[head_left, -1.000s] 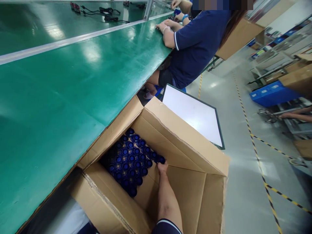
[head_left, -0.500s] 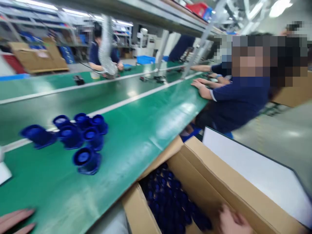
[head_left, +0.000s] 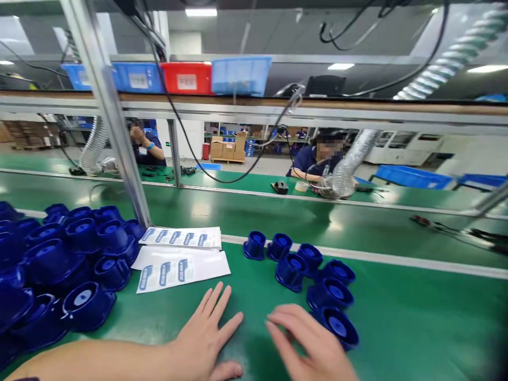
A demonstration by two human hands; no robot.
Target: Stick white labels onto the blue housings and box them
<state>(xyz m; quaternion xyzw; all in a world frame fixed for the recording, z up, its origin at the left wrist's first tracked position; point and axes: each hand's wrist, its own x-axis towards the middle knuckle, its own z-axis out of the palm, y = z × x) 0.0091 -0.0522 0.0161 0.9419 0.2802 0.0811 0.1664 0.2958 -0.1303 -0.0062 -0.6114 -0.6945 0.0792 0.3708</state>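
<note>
My left hand lies flat on the green conveyor belt with its fingers spread, holding nothing. My right hand hovers just right of it, fingers stretched out and empty, close to the nearest blue plastic cap. Several more blue caps stand in a loose group beyond that hand. A large pile of the same blue caps fills the left side. Sheets of white labels with blue print lie between the pile and my hands.
A slanted metal post rises from the belt beside the pile. Two people in dark blue shirts sit across the line. Coloured bins stand on the overhead shelf; hoses and cables hang down.
My view has swung from the cardboard box of caps beside the belt up to the belt itself. My right hand has come out of the box and both hands are now over the belt.
</note>
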